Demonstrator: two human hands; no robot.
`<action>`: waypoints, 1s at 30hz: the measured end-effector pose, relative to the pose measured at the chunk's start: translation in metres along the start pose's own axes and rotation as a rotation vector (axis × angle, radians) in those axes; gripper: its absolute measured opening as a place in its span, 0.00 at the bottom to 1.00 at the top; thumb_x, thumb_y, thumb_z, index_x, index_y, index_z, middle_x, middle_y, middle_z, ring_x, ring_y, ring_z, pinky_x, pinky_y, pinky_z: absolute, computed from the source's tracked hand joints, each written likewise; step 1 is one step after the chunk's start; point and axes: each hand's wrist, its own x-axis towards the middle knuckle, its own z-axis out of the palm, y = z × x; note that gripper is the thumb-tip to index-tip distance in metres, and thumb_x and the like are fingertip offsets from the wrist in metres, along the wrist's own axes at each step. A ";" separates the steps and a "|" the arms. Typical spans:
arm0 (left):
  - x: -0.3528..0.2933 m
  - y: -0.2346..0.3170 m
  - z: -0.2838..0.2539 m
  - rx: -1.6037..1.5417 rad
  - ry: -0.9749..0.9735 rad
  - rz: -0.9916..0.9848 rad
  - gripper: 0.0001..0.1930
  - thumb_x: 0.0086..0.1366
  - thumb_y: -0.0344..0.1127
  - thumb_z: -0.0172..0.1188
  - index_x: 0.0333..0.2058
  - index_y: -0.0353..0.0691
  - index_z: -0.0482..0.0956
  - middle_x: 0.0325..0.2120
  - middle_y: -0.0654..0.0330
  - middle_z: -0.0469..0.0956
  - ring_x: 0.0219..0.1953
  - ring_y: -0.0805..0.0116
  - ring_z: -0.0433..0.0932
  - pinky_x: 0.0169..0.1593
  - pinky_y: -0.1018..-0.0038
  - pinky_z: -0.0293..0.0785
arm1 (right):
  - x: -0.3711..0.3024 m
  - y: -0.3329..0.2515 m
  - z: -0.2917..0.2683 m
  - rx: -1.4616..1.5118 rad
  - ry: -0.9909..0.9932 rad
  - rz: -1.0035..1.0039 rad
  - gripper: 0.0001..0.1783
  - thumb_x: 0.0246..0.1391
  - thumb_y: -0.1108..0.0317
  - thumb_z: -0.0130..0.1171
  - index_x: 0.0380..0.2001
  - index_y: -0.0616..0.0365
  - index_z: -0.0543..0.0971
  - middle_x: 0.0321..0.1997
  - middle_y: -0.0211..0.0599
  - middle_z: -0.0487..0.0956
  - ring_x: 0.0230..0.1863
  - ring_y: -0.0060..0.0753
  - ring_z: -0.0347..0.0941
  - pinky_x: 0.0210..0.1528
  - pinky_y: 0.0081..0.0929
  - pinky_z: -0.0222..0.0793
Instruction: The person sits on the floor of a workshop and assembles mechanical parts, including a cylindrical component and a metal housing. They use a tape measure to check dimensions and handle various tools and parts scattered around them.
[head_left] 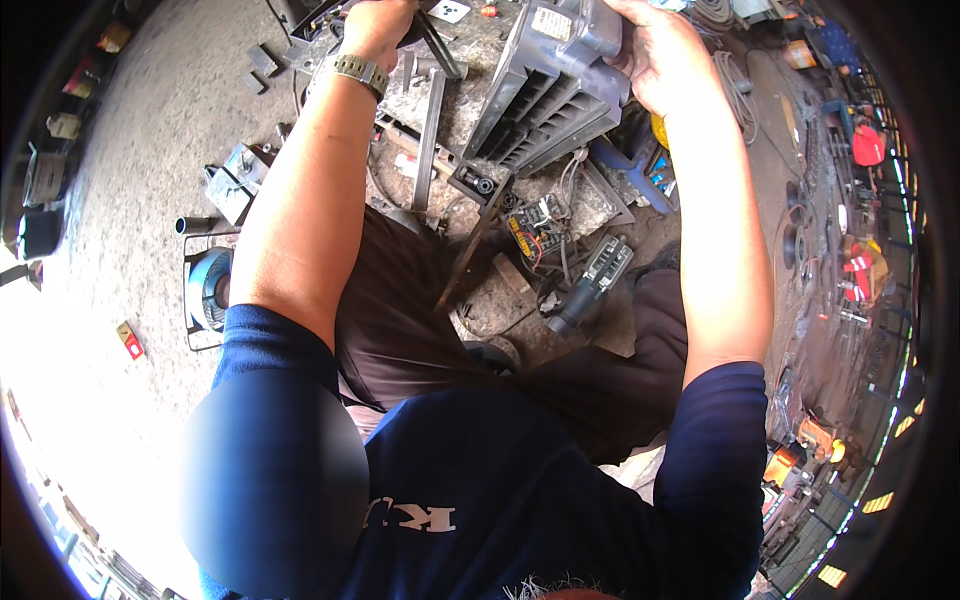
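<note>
A grey casing with slatted vents (548,105) stands tilted at the top middle, with a pale label on its upper part. My right hand (655,60) grips its right side, thumb and fingers against the edge. At the top edge, my left hand (378,32), with a watch on the wrist, is closed beside a dark metal piece (440,45). Its fingertips are partly cut off, so what it holds is not plain. Below the casing, a small box with wires (537,228) and a grey-black power tool (592,285) lie on the ground between my legs.
A flat metal bar (429,140) stands near my left forearm. A blue round fan-like device (208,290) and a metal tube (205,226) lie left. A red-and-yellow small box (130,340) is on the floor. Coiled cable (738,95) and orange tools (800,455) lie right.
</note>
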 end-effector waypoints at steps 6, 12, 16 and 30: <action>0.002 0.002 0.004 -0.074 0.044 -0.042 0.11 0.66 0.33 0.62 0.37 0.28 0.82 0.31 0.55 0.84 0.31 0.66 0.80 0.34 0.67 0.74 | -0.014 -0.001 -0.004 -0.071 -0.120 -0.024 0.12 0.64 0.68 0.63 0.48 0.63 0.80 0.38 0.38 0.86 0.36 0.34 0.85 0.39 0.33 0.84; -0.006 0.014 0.011 -0.093 -0.031 -0.076 0.09 0.66 0.33 0.62 0.35 0.31 0.83 0.31 0.56 0.83 0.29 0.68 0.79 0.32 0.68 0.73 | -0.024 -0.006 -0.025 -0.179 -0.031 -0.172 0.13 0.65 0.67 0.63 0.46 0.66 0.80 0.37 0.44 0.86 0.30 0.36 0.84 0.31 0.30 0.82; -0.017 0.024 0.008 -0.128 0.052 -0.035 0.09 0.65 0.36 0.64 0.35 0.34 0.83 0.30 0.58 0.83 0.28 0.67 0.77 0.32 0.67 0.72 | -0.074 0.011 -0.046 -0.409 0.264 -0.659 0.12 0.66 0.65 0.62 0.41 0.66 0.81 0.28 0.35 0.81 0.26 0.24 0.77 0.30 0.21 0.71; -0.011 0.018 0.011 -0.059 0.048 -0.135 0.08 0.65 0.33 0.63 0.36 0.32 0.83 0.34 0.57 0.83 0.35 0.66 0.80 0.37 0.68 0.73 | -0.146 0.331 -0.022 -0.063 -0.067 0.434 0.21 0.61 0.70 0.66 0.55 0.66 0.78 0.48 0.38 0.84 0.47 0.28 0.78 0.52 0.27 0.72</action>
